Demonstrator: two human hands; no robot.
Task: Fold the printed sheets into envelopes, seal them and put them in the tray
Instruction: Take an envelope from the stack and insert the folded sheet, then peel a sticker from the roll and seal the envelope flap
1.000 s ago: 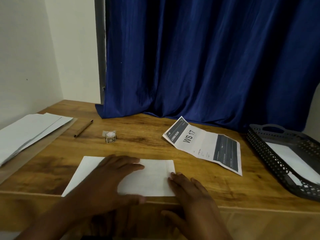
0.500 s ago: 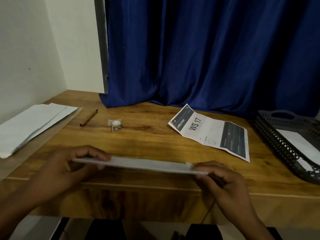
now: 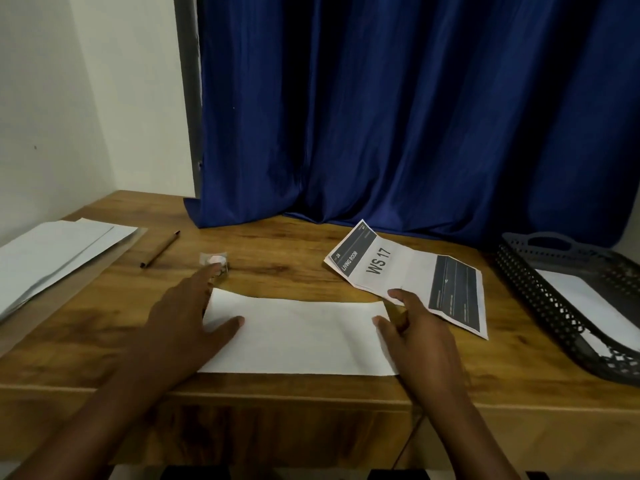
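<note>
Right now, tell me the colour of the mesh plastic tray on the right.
Dark grey, seen in the head view: mesh plastic tray.

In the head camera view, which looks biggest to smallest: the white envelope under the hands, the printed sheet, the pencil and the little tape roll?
1. White envelope, though it lies nearest the camera.
2. Printed sheet, somewhat smaller.
3. Pencil.
4. Tape roll, partly hidden by the left hand.
</note>
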